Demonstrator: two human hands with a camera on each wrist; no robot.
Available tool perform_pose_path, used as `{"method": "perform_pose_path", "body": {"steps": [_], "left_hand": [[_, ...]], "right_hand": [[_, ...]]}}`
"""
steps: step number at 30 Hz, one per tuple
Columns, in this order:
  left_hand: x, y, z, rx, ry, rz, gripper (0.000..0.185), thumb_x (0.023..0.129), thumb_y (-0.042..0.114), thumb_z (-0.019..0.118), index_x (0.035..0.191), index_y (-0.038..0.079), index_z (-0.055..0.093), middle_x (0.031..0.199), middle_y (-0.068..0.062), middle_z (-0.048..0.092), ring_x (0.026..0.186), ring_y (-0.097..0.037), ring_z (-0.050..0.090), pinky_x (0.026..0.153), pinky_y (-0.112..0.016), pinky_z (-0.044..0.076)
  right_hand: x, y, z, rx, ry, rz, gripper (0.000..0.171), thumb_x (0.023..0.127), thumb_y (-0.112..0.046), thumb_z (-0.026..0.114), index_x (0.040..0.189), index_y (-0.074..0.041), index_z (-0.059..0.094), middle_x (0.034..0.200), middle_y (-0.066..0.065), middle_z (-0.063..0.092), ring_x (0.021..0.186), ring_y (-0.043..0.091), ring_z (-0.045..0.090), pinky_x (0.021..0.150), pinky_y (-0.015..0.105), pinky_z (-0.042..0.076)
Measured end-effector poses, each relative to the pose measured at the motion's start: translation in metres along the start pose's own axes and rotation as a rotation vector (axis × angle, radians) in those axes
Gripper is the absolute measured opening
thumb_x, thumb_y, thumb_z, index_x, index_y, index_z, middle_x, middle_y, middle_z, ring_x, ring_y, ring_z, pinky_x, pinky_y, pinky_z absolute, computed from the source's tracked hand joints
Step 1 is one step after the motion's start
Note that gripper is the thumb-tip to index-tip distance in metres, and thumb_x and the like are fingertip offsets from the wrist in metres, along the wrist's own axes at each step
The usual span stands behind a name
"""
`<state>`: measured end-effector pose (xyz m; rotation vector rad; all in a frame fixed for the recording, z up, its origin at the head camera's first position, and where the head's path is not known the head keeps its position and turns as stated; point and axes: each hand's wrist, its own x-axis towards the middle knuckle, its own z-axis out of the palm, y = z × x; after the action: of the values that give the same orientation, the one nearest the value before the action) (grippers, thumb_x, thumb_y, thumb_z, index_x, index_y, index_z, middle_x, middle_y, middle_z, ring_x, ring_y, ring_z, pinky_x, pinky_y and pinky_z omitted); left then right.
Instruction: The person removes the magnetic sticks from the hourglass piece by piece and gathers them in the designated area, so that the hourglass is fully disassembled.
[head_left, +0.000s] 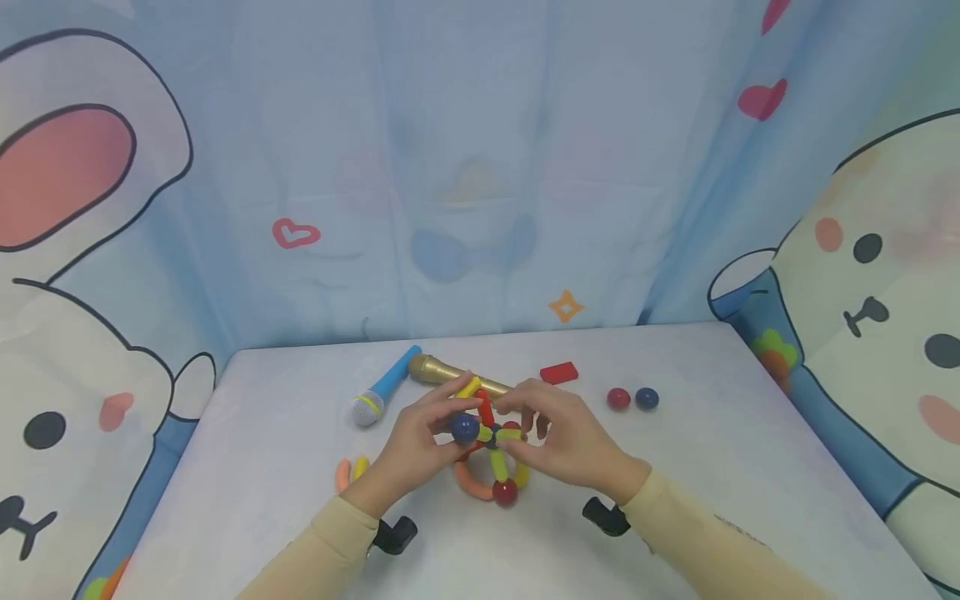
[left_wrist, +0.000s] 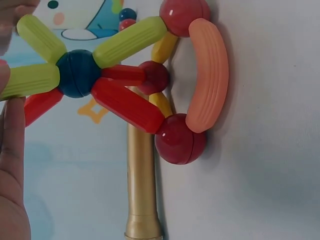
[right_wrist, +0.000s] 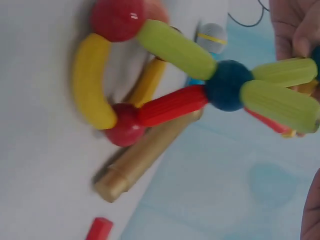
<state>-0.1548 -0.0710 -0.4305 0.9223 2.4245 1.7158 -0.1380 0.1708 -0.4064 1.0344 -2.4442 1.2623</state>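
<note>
Coloured rods and balls are joined into a building toy held between both hands. My left hand (head_left: 417, 442) pinches a blue ball (head_left: 465, 427) at the left end of a green rod (left_wrist: 30, 81). My right hand (head_left: 566, 432) is at the other side, thumb and forefinger spread around a second green rod (right_wrist: 280, 105) with a gap between them. A dark blue hub ball (left_wrist: 78, 73) joins green and red rods. Below it, red balls (left_wrist: 181, 139) link a curved orange rod (left_wrist: 209, 75) and curved yellow rods (right_wrist: 92, 80) into a ring at the table.
Behind the hands lie a blue toy microphone (head_left: 386, 387) and a gold one (head_left: 435, 369). A red block (head_left: 558, 372), a loose red ball (head_left: 618, 399) and a blue one (head_left: 647, 398) are to the right. Curved rods (head_left: 343, 475) lie beside my left wrist. A printed curtain (head_left: 465, 167) hangs behind.
</note>
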Motion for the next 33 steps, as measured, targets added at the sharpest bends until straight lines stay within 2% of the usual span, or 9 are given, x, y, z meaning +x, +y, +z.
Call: {"method": "perform_pose_path", "body": {"steps": [2,5,8,11,13,18,20,28,33], "left_hand": [[0.0,0.0,0.001,-0.003,0.003,0.018,0.054,0.081,-0.004,0.079,0.13,0.016,0.067,0.154,0.008,0.041,0.128,-0.012,0.052,0.092,-0.029,0.052],[0.0,-0.001,0.001,-0.007,0.005,0.023,0.059,0.082,-0.002,0.08,0.135,0.015,0.063,0.153,0.002,0.044,0.13,-0.012,0.051,0.094,-0.029,0.051],[0.0,0.0,0.002,-0.066,-0.011,-0.015,0.071,0.082,-0.005,0.078,0.145,0.017,0.054,0.15,0.002,0.048,0.124,-0.013,0.057,0.089,-0.031,0.054],[0.0,0.001,0.001,-0.14,-0.031,-0.051,0.079,0.083,-0.009,0.075,0.151,0.018,0.044,0.148,0.002,0.049,0.113,-0.017,0.064,0.082,-0.033,0.057],[0.001,0.001,0.0,-0.158,-0.036,-0.051,0.076,0.083,-0.009,0.075,0.149,0.017,0.047,0.15,0.002,0.047,0.112,-0.019,0.065,0.082,-0.034,0.057],[0.005,-0.002,-0.005,-0.11,-0.056,-0.012,0.058,0.082,-0.004,0.078,0.136,0.013,0.062,0.158,0.005,0.034,0.117,-0.018,0.062,0.094,-0.032,0.052],[0.007,-0.004,-0.007,-0.123,-0.077,-0.006,0.055,0.082,-0.004,0.078,0.133,0.012,0.064,0.158,0.006,0.033,0.117,-0.018,0.062,0.094,-0.032,0.052],[0.013,-0.006,-0.02,-0.214,-0.164,-0.019,0.045,0.086,-0.005,0.074,0.128,0.005,0.066,0.156,-0.001,0.039,0.116,-0.022,0.063,0.094,-0.035,0.052],[0.013,-0.009,-0.025,-0.248,-0.193,-0.034,0.042,0.087,-0.006,0.072,0.127,0.002,0.067,0.153,-0.002,0.043,0.125,-0.022,0.057,0.096,-0.034,0.05]], "right_hand": [[0.008,-0.004,0.001,0.026,-0.035,-0.026,0.048,0.078,-0.011,0.086,0.121,-0.015,0.066,0.107,-0.005,0.066,0.076,0.015,0.059,0.059,0.03,0.055],[0.017,-0.007,0.005,0.06,-0.095,-0.019,0.047,0.079,-0.015,0.087,0.121,-0.016,0.067,0.109,-0.005,0.065,0.08,0.016,0.062,0.063,0.034,0.057],[0.021,-0.006,0.009,0.058,-0.13,-0.001,0.046,0.079,-0.016,0.086,0.121,-0.019,0.066,0.108,-0.01,0.063,0.084,0.014,0.064,0.069,0.036,0.058],[0.022,-0.004,0.012,0.071,-0.14,0.007,0.046,0.079,-0.012,0.086,0.119,-0.02,0.065,0.107,-0.01,0.062,0.084,0.014,0.064,0.07,0.037,0.059],[0.022,-0.003,0.013,0.085,-0.139,0.011,0.046,0.079,-0.008,0.085,0.119,-0.02,0.064,0.107,-0.009,0.061,0.083,0.014,0.065,0.07,0.037,0.059],[0.021,-0.002,0.013,0.114,-0.14,0.009,0.047,0.079,-0.003,0.084,0.119,-0.019,0.063,0.108,-0.008,0.061,0.084,0.012,0.066,0.071,0.032,0.059],[0.02,-0.002,0.013,0.125,-0.142,0.003,0.047,0.08,-0.002,0.083,0.119,-0.018,0.063,0.108,-0.008,0.062,0.083,0.011,0.066,0.071,0.03,0.059],[0.018,0.0,0.012,0.229,-0.156,0.023,0.046,0.081,0.004,0.078,0.119,-0.019,0.064,0.108,-0.004,0.062,0.079,0.011,0.067,0.072,0.031,0.059],[0.018,-0.002,0.011,0.245,-0.179,0.053,0.045,0.081,0.004,0.077,0.12,-0.016,0.064,0.109,-0.003,0.063,0.078,0.012,0.067,0.072,0.032,0.059]]}}
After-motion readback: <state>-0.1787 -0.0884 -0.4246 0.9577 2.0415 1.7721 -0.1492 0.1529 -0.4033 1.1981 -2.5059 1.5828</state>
